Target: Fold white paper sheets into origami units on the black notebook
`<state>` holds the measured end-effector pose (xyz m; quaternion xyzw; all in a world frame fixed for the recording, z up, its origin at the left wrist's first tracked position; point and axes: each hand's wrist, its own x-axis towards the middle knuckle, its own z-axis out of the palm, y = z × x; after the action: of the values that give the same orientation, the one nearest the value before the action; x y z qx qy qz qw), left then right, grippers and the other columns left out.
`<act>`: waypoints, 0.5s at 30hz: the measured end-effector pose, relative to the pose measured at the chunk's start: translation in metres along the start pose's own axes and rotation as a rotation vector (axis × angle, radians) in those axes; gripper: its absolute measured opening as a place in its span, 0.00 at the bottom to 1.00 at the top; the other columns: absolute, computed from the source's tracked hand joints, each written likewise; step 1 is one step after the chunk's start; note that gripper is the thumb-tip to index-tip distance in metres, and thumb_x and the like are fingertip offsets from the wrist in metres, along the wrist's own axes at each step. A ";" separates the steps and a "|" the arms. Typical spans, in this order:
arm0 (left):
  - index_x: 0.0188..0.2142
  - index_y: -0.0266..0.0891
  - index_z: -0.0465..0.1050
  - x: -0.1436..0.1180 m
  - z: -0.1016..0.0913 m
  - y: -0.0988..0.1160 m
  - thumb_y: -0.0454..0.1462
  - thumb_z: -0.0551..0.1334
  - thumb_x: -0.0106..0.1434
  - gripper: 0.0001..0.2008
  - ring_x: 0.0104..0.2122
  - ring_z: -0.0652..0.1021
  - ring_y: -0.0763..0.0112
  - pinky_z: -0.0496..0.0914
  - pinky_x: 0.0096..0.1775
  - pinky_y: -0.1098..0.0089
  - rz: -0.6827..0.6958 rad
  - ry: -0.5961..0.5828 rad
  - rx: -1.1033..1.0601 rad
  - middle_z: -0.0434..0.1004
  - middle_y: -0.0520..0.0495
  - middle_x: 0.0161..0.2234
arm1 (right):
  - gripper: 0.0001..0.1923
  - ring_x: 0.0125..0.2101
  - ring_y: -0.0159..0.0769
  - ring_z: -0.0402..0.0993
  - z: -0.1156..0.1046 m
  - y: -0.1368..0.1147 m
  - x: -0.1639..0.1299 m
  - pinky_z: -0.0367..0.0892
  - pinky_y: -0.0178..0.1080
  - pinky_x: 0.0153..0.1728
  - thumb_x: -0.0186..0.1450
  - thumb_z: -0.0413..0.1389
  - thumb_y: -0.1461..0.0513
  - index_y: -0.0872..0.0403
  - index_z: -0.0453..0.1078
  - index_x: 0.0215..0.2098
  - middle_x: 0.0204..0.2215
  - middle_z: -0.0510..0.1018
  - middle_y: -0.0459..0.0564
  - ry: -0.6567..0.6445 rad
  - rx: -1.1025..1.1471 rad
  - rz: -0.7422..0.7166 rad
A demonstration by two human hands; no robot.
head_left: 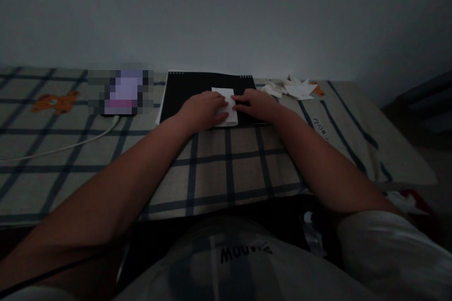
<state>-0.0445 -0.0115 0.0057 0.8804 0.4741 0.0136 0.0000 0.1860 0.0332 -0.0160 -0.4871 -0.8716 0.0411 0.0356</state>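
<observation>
A small folded strip of white paper (230, 112) lies upright in my view on a black pad (197, 82) with punched holes along its far edge. My left hand (204, 109) rests over the left part of the paper, its fingers flat and its thumb apart near the lower end. From the other side, my right hand (256, 103) touches the right edge of the paper with a stretched index finger and the thumb, which are spaced apart. The other right fingers are curled and partly hidden. The paper's lower end looks slightly curved.
A checked cloth (212, 169) covers the table against a plain wall (226, 19). On the left lies a phone (125, 91) with a white cable (88, 140). Folded white papers (298, 89) sit to the right of the pad. The table's front edge is close to my body.
</observation>
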 end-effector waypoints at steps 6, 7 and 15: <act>0.68 0.37 0.77 -0.001 0.001 -0.001 0.46 0.56 0.78 0.26 0.68 0.76 0.51 0.70 0.68 0.57 -0.001 0.000 -0.025 0.76 0.39 0.70 | 0.32 0.48 0.49 0.76 -0.006 0.000 -0.009 0.63 0.43 0.47 0.77 0.60 0.47 0.50 0.74 0.73 0.52 0.81 0.59 -0.026 0.009 -0.073; 0.68 0.37 0.77 -0.001 0.002 -0.001 0.46 0.56 0.78 0.26 0.69 0.75 0.51 0.70 0.69 0.56 0.002 0.003 -0.033 0.76 0.39 0.70 | 0.32 0.47 0.49 0.76 -0.005 -0.001 -0.010 0.63 0.43 0.47 0.76 0.60 0.46 0.50 0.74 0.73 0.52 0.81 0.59 -0.017 -0.002 -0.076; 0.68 0.38 0.77 -0.004 0.011 -0.009 0.45 0.54 0.79 0.26 0.71 0.73 0.47 0.69 0.70 0.51 -0.022 0.074 -0.052 0.73 0.38 0.73 | 0.29 0.49 0.51 0.75 0.007 -0.011 -0.009 0.63 0.46 0.46 0.79 0.53 0.46 0.48 0.75 0.72 0.55 0.80 0.59 0.151 0.000 -0.014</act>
<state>-0.0538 -0.0096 -0.0059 0.8737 0.4828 0.0586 0.0056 0.1806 0.0196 -0.0223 -0.4827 -0.8699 0.0041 0.1014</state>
